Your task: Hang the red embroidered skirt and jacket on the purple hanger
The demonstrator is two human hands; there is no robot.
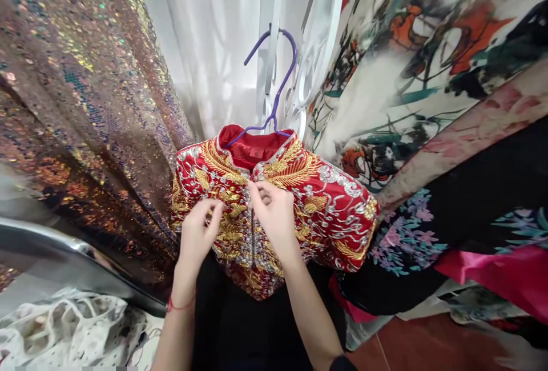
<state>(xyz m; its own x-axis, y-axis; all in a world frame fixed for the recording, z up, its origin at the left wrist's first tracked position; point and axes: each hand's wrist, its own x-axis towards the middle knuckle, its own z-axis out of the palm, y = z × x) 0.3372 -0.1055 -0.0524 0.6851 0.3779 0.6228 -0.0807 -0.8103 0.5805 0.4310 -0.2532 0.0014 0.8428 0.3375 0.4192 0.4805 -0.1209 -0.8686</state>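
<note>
A red jacket (325, 205) with gold and silver embroidery hangs on a purple hanger (280, 83) from a white rack. My right hand (274, 214) pinches the jacket's front opening just below the collar, fingers closed on the edge. My left hand (197, 234) grips the left front panel a little lower, fingers curled into the embroidered cloth. A red string circles my left wrist. A small size label shows inside the red collar.
A sequinned gown (81, 103) hangs at left, a white sheer curtain (205, 34) behind. Painted floral fabric (428, 57) and black flowered garments (462, 217) hang at right. A metal rail (64, 251) and white lace (72, 325) lie lower left.
</note>
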